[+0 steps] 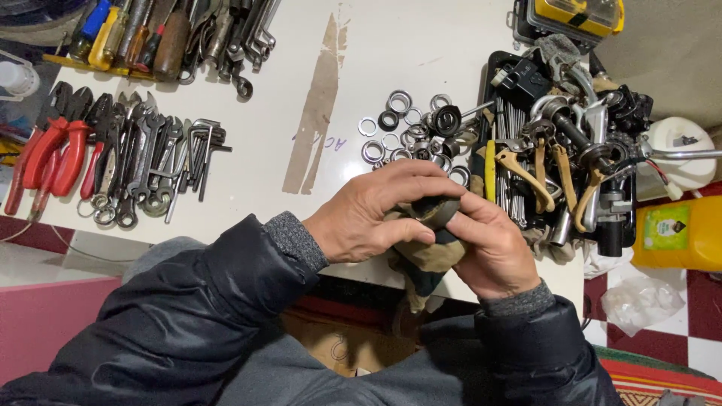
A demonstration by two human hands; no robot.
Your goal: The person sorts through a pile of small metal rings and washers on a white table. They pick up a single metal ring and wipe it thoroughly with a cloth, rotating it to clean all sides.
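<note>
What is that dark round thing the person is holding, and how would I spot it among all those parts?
Start at the white table and come to its near edge, where the left hand and right hand meet over a tan rag. Between the fingertips sits a dark ring-shaped part. Unlike the shiny loose rings lying flat on the table behind it, it is matt black, thicker and held up off the surface.

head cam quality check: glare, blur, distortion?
Head view: even, soft light, no harsh glare on the white table; left hand and right hand, holding a dark ring in a cloth, look slightly soft; wide-angle bending at edges; wrenches sharp.
</note>
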